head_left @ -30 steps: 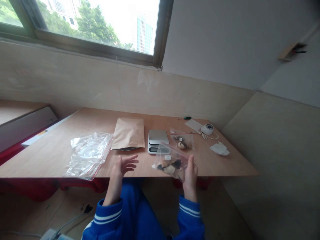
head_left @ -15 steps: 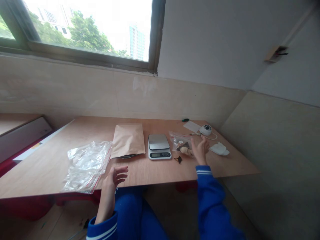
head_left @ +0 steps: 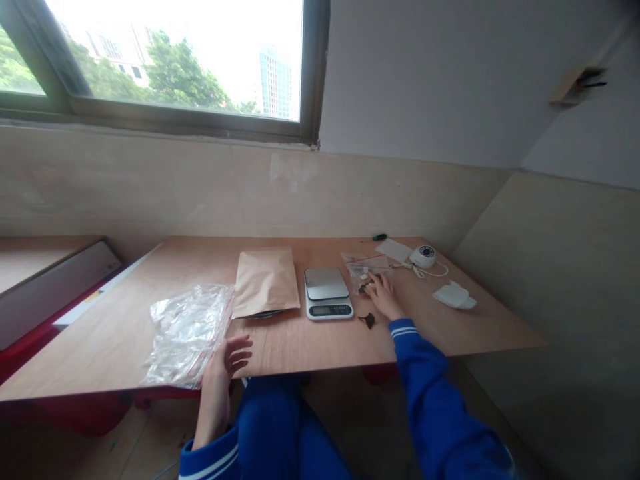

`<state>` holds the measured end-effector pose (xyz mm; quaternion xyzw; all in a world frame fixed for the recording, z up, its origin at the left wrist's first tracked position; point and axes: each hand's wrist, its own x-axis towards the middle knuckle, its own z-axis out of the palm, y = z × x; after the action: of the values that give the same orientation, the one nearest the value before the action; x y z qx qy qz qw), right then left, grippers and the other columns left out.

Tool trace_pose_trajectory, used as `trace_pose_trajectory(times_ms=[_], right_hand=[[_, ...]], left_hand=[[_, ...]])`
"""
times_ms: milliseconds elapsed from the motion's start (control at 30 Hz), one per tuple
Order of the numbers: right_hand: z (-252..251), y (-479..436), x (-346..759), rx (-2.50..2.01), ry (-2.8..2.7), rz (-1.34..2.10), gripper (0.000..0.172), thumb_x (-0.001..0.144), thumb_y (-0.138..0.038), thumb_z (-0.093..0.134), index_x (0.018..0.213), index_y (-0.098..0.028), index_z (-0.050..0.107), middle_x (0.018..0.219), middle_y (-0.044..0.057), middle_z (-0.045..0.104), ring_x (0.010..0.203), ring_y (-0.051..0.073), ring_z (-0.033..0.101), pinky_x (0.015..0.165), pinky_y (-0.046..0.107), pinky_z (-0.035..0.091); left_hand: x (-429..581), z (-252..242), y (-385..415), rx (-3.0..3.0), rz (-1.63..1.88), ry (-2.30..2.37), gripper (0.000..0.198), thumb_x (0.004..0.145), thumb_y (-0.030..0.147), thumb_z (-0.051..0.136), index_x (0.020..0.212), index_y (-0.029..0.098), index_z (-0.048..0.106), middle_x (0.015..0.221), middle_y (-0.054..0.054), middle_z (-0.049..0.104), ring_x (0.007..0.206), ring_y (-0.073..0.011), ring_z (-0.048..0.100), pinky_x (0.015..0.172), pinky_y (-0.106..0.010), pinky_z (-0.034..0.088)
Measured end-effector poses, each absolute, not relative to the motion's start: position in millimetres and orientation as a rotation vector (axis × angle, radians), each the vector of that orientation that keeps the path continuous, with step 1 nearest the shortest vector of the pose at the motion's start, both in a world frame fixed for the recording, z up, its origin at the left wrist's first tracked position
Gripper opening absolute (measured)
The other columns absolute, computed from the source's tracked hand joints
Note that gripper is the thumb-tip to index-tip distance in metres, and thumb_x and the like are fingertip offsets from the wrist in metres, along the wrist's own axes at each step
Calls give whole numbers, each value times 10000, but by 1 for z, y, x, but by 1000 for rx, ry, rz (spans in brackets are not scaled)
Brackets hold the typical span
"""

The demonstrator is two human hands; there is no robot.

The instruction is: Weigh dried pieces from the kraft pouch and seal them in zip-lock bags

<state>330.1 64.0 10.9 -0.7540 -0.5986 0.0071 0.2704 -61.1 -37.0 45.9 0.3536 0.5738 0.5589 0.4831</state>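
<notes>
My right hand (head_left: pixel 384 297) lies over the clear zip bag (head_left: pixel 356 263), fingers apart and bent down onto the dark and pale brown pieces there. Whether it grips one is hidden. Just in front of it, a dark brown piece with a thin stem, like a dried mushroom slice (head_left: pixel 367 321), rests on the table. Left of that stands a white digital kitchen scale (head_left: pixel 327 285) with a bare metal plate. My left hand (head_left: pixel 230 357) hovers at the table's front edge, fingers loosely apart and holding nothing. Beside it lies a stack of clear zip bags (head_left: pixel 187 330).
A brown kraft pouch (head_left: pixel 266 280) lies left of the scale. At the back right are a white dome camera (head_left: pixel 423 256) with a cable, a white paper (head_left: pixel 394 250) and a green-handled screwdriver (head_left: pixel 380 237). A crumpled white tissue (head_left: pixel 454 295) lies on the right.
My right hand has moved left and down onto the pieces at the zip bag. My left hand stays near the front edge. The view has turned slightly left.
</notes>
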Motion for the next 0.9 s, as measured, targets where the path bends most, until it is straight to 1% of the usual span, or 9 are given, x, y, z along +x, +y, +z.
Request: trace_pose_trajectory(times_ms=[100,200,300,400,467,633,767,833,900], right_hand=[[17,50,312,-2000,-1564,-130,456,876,-379,436,1279,-171,481,1375,195,379,1277,357,368,1001,561,318],[9,16,295,-1872,-1722,-44,310,863,-384,478,1101,-223,595,1196,137,522,1149,305,484,960,483,395],[-1,-14,289,-1807,-1869,106,221,814,-295,547,1011,-242,633,1103,103,582,1052,275,537,927,440,436],[1,-24,292,-1767,-1873,219,214,808,-191,506,959,-217,657,990,92,639,966,255,578,876,407,470],[12,-17,291,-1707,-1862,289,224,825,-168,469,923,-202,667,949,84,664,936,242,602,854,390,480],[48,40,262,-1554,-1869,229,230,840,-178,484,986,-186,661,968,63,681,917,207,618,835,346,481],[55,83,233,-1634,-1910,101,241,834,-156,503,992,-189,682,983,76,687,947,213,610,864,356,461],[52,88,224,-1674,-1906,59,252,843,-180,504,1018,-184,685,1045,105,674,1002,240,592,907,399,442],[48,79,218,-1646,-1852,-3,299,860,-214,486,1103,-187,657,1172,132,622,1103,272,545,960,459,410]], left_hand=[[-66,44,-35,883,1343,1410,495,717,591,532,877,147,684,881,-87,696,754,-207,632,671,-309,513],[-73,43,-32,922,1343,1438,490,666,588,603,884,157,689,889,-89,697,735,-206,631,648,-305,512],[-80,43,-29,961,1305,1456,536,595,621,647,868,162,696,866,-92,701,703,-203,629,625,-303,510],[-85,45,-29,976,1280,1464,583,549,660,646,840,158,697,848,-99,702,696,-210,632,612,-308,511],[-87,46,-29,975,1295,1466,583,545,662,645,830,156,696,849,-100,701,715,-216,637,622,-310,514],[-84,51,-31,985,1310,1469,594,547,680,638,823,156,690,834,-100,700,703,-218,639,620,-315,512],[-81,58,-38,1174,1276,1457,545,638,655,601,878,174,693,874,-96,699,758,-227,647,675,-330,516],[-81,58,-42,1265,1248,1460,516,665,634,598,901,184,692,918,-98,697,825,-246,649,734,-352,516],[-83,56,-41,1338,1233,1478,474,692,598,601,930,196,684,1002,-103,686,912,-267,641,797,-381,508]])
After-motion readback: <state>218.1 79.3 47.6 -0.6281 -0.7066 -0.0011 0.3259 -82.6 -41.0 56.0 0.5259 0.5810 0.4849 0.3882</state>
